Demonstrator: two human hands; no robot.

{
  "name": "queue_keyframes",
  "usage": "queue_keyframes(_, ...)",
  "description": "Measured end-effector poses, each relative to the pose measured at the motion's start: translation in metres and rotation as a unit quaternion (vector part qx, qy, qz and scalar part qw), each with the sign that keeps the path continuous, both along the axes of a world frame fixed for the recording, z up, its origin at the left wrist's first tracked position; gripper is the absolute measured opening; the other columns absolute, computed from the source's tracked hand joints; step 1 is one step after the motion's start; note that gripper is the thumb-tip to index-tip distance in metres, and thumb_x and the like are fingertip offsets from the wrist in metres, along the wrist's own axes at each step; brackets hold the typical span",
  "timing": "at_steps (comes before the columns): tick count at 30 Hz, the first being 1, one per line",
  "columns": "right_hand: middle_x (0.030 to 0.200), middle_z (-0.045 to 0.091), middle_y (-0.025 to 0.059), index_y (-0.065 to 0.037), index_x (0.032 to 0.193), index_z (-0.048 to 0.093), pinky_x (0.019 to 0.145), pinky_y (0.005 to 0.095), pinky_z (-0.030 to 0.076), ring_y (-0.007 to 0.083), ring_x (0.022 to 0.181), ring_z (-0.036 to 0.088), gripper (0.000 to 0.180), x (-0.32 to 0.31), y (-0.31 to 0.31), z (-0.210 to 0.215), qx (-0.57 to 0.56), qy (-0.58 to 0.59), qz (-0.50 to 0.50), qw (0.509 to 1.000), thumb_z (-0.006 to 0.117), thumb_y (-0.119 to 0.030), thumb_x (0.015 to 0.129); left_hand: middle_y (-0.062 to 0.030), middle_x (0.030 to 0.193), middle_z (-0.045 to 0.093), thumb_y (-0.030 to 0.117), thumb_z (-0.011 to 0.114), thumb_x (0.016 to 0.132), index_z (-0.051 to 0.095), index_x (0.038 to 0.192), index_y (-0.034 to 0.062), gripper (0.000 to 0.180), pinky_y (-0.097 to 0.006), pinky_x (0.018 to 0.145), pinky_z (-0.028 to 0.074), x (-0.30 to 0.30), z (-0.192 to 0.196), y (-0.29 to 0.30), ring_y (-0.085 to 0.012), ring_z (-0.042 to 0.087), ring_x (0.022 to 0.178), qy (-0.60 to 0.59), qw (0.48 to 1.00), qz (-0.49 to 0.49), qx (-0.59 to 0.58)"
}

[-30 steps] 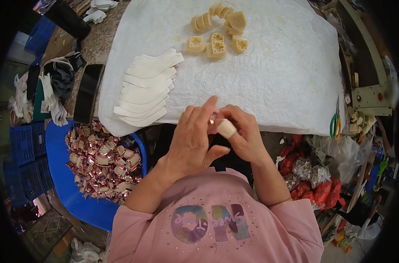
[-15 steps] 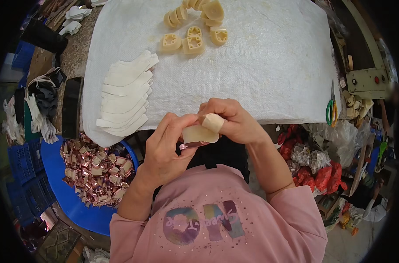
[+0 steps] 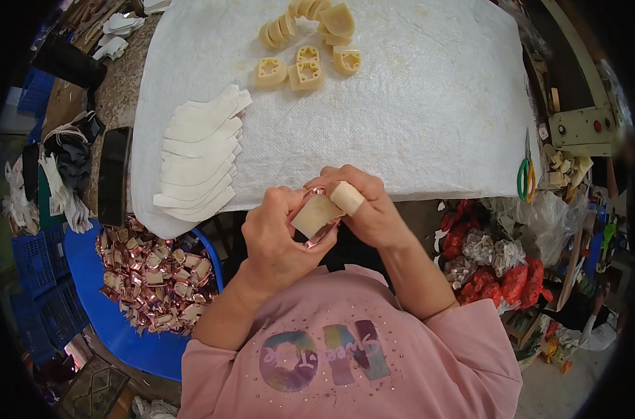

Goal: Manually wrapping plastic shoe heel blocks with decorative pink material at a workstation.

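Left fingers (image 3: 279, 202), right fingers (image 3: 359, 180) grip one beige piece (image 3: 314, 216), apparently pink-rimmed; four hollow-faced blocks (image 3: 307, 85).

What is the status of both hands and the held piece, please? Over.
Left hand, right hand: both gripping pink-edged beige heel block. Pale thumb cover on right hand. White cut pieces beyond left hand, not in the way.

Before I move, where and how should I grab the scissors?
Likely best by the handles, your right hand coming from the near side: the scissors are at the right end of the white cover, with handles toward you and blades pointing away.
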State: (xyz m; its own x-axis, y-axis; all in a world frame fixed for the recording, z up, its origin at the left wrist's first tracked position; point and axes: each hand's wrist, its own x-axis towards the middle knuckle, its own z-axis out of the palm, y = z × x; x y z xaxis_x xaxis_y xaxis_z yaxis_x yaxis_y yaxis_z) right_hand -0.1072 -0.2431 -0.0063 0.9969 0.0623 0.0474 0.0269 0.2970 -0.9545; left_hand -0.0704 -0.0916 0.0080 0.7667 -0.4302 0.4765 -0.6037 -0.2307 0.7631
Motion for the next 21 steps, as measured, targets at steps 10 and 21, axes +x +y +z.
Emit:
queue_keyframes(10, 0.100, 0.059, 0.0057, -0.002, 0.108, 0.056, 0.073, 0.0275, 0.046, 0.0145, 0.085, 0.056, 0.023, -0.004, 0.021, -0.008, 0.194, 0.085, -0.049, 0.976, 0.043, -0.017, 0.096, -0.0100, 0.069, 0.058, 0.011, 0.083, 0.061, 0.046, 0.087, -0.0002, 0.047, -0.025, 0.051, 0.048, -0.002, -0.008, -0.006, -0.0144, 0.061, 0.058, -0.048, 0.994, 0.092, 0.016)
queue_keyframes(21, 0.095, 0.061, 0.0121, 0.000, 0.109, 0.056, 0.076, 0.0282, 0.046, 0.0180, 0.083, 0.058, 0.023, 0.003, 0.033, -0.008, -0.193, 0.000, -0.133, 0.972, 0.044, -0.013, 0.093, -0.0102, 0.072, 0.060, 0.009, 0.083, 0.061, 0.047, 0.090, -0.0008, 0.047, -0.027, 0.049, 0.048, 0.003, -0.024, 0.003, -0.0184, 0.062, 0.057, -0.097, 0.986, 0.126, 0.042)
